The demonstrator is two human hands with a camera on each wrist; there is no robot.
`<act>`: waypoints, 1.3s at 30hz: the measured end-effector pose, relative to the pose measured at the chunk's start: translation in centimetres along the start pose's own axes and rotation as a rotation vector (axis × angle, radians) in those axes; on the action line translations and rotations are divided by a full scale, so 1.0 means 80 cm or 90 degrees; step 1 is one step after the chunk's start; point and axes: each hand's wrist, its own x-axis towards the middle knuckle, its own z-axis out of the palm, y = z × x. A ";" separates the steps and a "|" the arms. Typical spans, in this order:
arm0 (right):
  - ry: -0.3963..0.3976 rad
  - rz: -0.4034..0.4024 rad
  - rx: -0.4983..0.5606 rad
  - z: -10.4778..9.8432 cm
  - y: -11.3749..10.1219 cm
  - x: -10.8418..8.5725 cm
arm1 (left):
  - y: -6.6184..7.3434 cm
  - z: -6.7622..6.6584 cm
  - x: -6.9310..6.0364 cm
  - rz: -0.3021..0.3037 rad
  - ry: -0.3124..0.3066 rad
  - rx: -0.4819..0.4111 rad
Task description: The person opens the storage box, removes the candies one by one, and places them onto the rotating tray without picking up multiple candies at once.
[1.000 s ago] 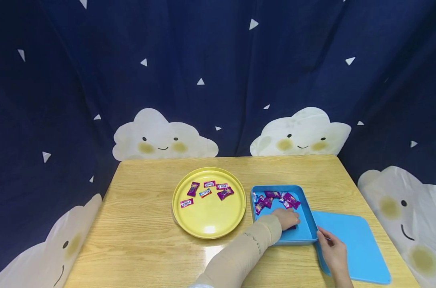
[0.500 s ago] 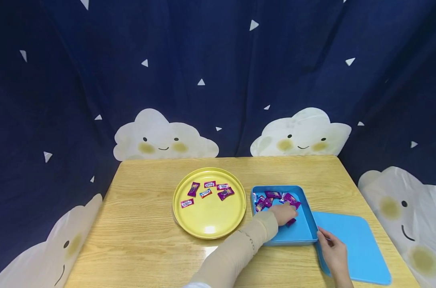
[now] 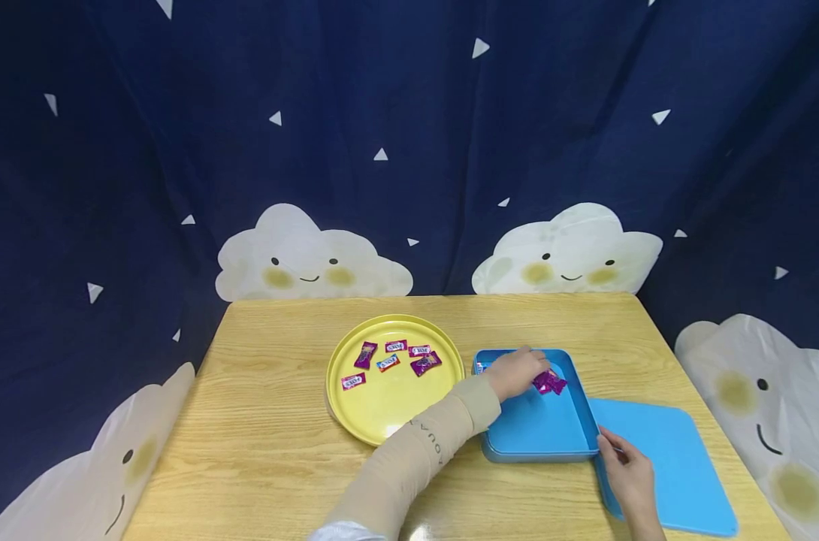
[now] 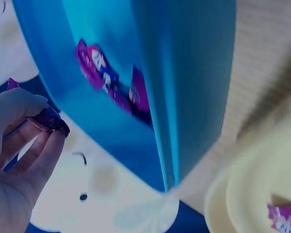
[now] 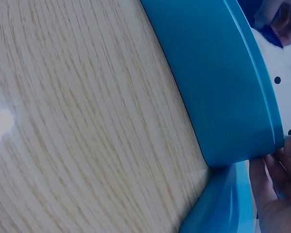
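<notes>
A blue box (image 3: 545, 456) sits on the table's right side with several wrapped candies (image 3: 550, 382) inside. Above its far part is my left hand (image 3: 515, 372), which hides some of the contents in the head view. Thumb and fingers of that hand pinch a purple-wrapped candy (image 4: 49, 119), clear in the left wrist view. At the box's near right corner my right hand (image 3: 629, 473) grips the rim, the thumb on top and fingers against the outer wall (image 5: 218, 97). More purple and pink candies (image 4: 97, 68) lie against one side of the box.
A round yellow tray (image 3: 376, 413) with several purple, pink and blue candies (image 3: 388, 363) stands left of the box, partly behind my left forearm. A flat blue lid (image 3: 673, 458) lies right of the box. A dark blue curtain (image 3: 409, 113) hangs behind the table.
My left hand has moved from the box's near part to its far left part and now holds a candy up. The purple candy near the front is gone from there. The right hand has stayed put.
</notes>
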 end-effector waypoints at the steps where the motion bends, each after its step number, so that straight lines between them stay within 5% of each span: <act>1: 0.006 -0.005 0.000 0.000 0.001 0.000 | -0.005 -0.003 -0.003 -0.005 0.004 -0.002; 13: 0.007 -0.008 -0.003 0.001 0.004 0.002 | -0.081 -0.002 -0.071 -0.114 0.140 -0.041; 22: -0.001 -0.002 0.001 0.000 0.001 0.001 | -0.139 0.023 -0.135 -0.160 0.214 -0.083; 29: -0.010 0.009 -0.004 -0.002 0.001 0.002 | -0.164 0.035 -0.166 -0.214 0.166 -0.122; 39: -0.017 0.011 -0.010 -0.002 0.000 0.002 | -0.171 0.032 -0.185 -0.290 0.052 -0.127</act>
